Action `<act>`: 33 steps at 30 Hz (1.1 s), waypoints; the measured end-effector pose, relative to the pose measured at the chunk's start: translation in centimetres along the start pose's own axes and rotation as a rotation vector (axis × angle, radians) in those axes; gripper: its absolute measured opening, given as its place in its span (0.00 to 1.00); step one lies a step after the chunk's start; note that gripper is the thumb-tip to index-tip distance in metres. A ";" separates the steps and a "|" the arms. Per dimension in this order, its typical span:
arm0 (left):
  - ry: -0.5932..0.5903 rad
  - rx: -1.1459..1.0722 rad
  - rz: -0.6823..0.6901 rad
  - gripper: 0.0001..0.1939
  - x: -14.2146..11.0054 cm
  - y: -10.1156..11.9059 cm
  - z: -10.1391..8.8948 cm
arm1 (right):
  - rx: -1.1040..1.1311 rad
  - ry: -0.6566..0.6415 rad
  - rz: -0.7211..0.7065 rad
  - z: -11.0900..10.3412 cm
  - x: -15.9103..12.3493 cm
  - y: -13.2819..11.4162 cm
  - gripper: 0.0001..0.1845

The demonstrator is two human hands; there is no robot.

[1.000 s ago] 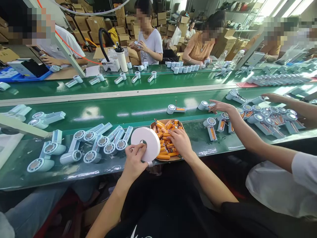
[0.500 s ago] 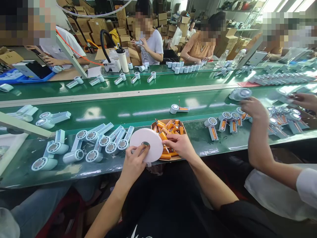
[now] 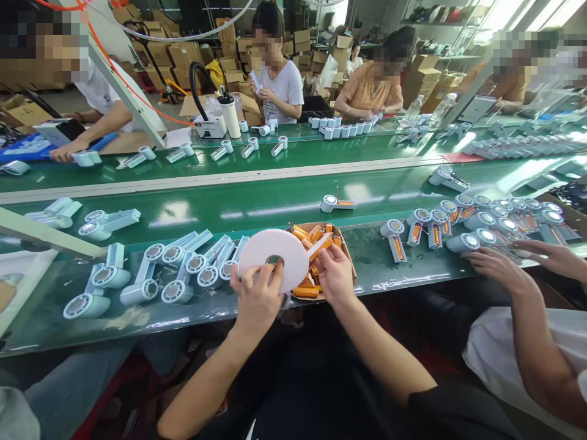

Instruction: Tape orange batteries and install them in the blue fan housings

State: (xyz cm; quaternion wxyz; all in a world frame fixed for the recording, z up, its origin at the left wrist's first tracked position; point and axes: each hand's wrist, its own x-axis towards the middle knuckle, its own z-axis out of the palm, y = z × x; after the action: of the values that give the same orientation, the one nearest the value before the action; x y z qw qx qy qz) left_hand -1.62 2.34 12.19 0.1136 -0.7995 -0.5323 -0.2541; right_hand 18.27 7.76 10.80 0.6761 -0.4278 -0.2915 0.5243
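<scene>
My left hand [image 3: 257,296] grips a big white roll of tape [image 3: 274,256] by its lower edge, thumb near the core, holding it tilted above the table's near edge. My right hand [image 3: 335,275] pinches an orange cylindrical battery [image 3: 320,246] and holds it against the roll's right edge. Right behind both hands sits a brown cardboard tray [image 3: 347,256] heaped with more orange batteries [image 3: 308,234].
Several white fan housings [image 3: 181,269] lie left of the tray on the green bench. More housings with batteries [image 3: 477,220] lie at right, where a co-worker's hands [image 3: 502,269] rest. One unit [image 3: 337,203] sits on the conveyor belt. Other people work across the line.
My right hand lifted a battery out of the tray and brought it to the roll's edge. The roll rose slightly. The co-worker's hands dropped to the near edge at right.
</scene>
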 end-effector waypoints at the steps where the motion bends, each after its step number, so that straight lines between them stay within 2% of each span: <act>1: -0.015 -0.025 -0.007 0.31 -0.7 0.8 0.3 | 0.020 0.052 -0.044 -0.6 0.5 -0.1 0.20; 3: -0.100 -0.114 0.058 0.30 -1.8 2.2 0.7 | 0.015 0.122 -0.180 -2.6 2.6 -1.8 0.18; 5: -0.224 -0.208 0.133 0.32 -2.0 2.7 0.8 | 0.071 0.242 -0.443 -5.1 5.6 -4.8 0.17; 8: -0.412 -0.317 0.178 0.41 0.1 1.5 0.7 | 0.104 0.254 -0.511 -7.1 8.6 -8.1 0.18; 10: -0.485 -0.407 0.215 0.47 2.0 -0.7 0.8 | 0.088 0.200 -0.460 -7.2 8.1 -8.2 0.24; 11: -0.477 -0.435 0.199 0.46 2.7 -2.1 1.0 | 0.079 0.181 -0.434 -7.2 7.3 -7.8 0.27; 13: -0.362 -0.375 0.044 0.35 3.0 -5.1 1.4 | 0.068 0.177 -0.392 -7.5 5.0 -6.7 0.29; 15: -0.235 -0.172 -0.169 0.23 2.2 -7.9 1.8 | 0.051 0.209 -0.368 -8.7 2.9 -5.8 0.29; 16: -0.216 -0.058 -0.234 0.20 1.6 -9.0 2.0 | 0.035 0.227 -0.352 -9.4 2.1 -5.6 0.28; 18: -0.288 0.118 -0.257 0.17 1.0 -10.7 2.1 | -0.009 0.258 -0.307 -11.0 1.3 -5.4 0.28; 21: -0.490 0.187 -0.120 0.11 2.3 -11.7 2.2 | -0.040 0.287 -0.272 -12.3 1.2 -5.7 0.28; 23: -0.558 0.129 -0.011 0.07 5.0 -11.7 2.6 | -0.035 0.282 -0.294 -12.2 1.8 -6.2 0.28; 25: -0.563 0.049 0.066 0.08 8.8 -11.3 3.8 | -0.035 0.244 -0.328 -11.0 2.9 -6.7 0.28; 30: -0.569 -0.088 0.125 0.16 19.2 -9.9 9.4 | -0.148 0.018 -0.403 -5.7 8.1 -7.1 0.26; 33: -0.652 -0.184 0.128 0.13 23.0 -9.5 12.2 | -0.285 -0.128 -0.404 -2.9 12.2 -6.5 0.23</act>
State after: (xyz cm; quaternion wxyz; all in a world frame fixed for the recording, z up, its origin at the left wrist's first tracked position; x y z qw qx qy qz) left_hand 0.20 30.02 13.14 -0.1196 -0.8772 -0.4644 -0.0245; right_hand 27.07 18.09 14.56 0.6799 -0.4179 -0.4844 0.3584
